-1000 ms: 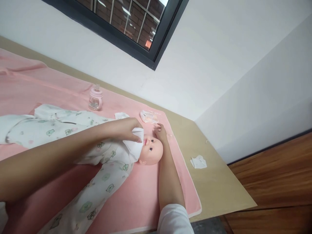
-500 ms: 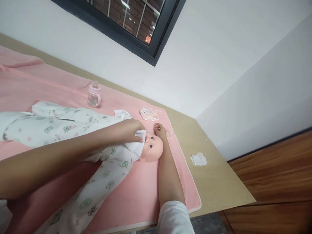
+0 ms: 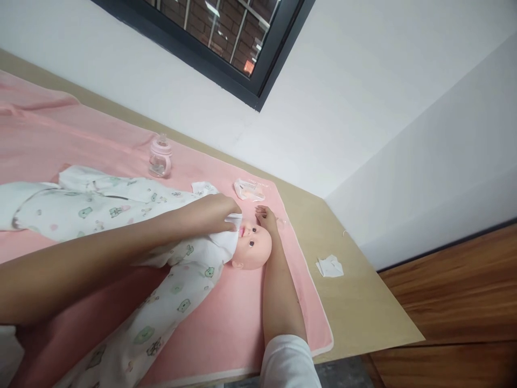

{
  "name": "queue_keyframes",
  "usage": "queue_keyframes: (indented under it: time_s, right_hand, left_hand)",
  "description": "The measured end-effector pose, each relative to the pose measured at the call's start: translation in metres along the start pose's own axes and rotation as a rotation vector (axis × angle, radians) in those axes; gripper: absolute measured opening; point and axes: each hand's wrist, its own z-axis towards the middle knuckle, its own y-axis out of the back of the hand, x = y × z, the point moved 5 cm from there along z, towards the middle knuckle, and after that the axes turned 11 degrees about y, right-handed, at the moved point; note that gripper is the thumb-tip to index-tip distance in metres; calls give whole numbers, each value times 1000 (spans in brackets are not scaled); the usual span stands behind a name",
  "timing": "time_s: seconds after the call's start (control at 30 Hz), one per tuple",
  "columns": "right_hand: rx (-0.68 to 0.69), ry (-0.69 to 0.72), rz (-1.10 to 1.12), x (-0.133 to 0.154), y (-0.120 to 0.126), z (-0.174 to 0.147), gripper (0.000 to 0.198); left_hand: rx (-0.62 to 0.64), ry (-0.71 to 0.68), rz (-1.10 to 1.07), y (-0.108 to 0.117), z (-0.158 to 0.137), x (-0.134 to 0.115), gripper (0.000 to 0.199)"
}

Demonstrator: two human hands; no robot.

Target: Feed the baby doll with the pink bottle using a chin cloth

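A baby doll [image 3: 255, 252] lies on its back, dressed in white clothes [image 3: 175, 269] printed with small green animals. From the left my left hand [image 3: 220, 211] reaches across its chest. Thumb and fingers of that hand pinch the white collar cloth [image 3: 233, 220] just under the doll's mouth. On the far side of the head rests my right hand [image 3: 264, 215], fingers apart and slightly bent, holding nothing visible. My right forearm lies along the top of the doll's head.
A pink baby bottle [image 3: 160, 157] stands near the wall on the pink blanket [image 3: 238, 302]. Beyond my right hand sits a clear plastic packet [image 3: 249, 189]. A crumpled white tissue [image 3: 330, 266] lies on the bare tabletop [image 3: 363, 312]. A dark-framed window [image 3: 258, 89] is above.
The whole view has shifted slightly. A little more of the doll's mouth shows above the collar under my left hand. My right hand has stayed beside the head.
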Motion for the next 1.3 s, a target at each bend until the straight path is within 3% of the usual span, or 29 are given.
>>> queue_keyframes:
  time_s: [0.5,0.7,0.9,1.3]
  right_hand:
    - [32,-21,-26,-8,-1,2,32]
    - [43,-28,-41,-12,-2,4,32]
    - [48,-8,-56,-15,-1,4,31]
    - [42,1,-29,-20,-2,6,30]
  left_hand:
    - [-39,3,84,1,-2,-3,22]
    - [-79,-8,50,3,-3,-3,7]
    - [-93,-81,-18,5,-2,-3,12]
    - [-83,-92,-57,3,1,-5,22]
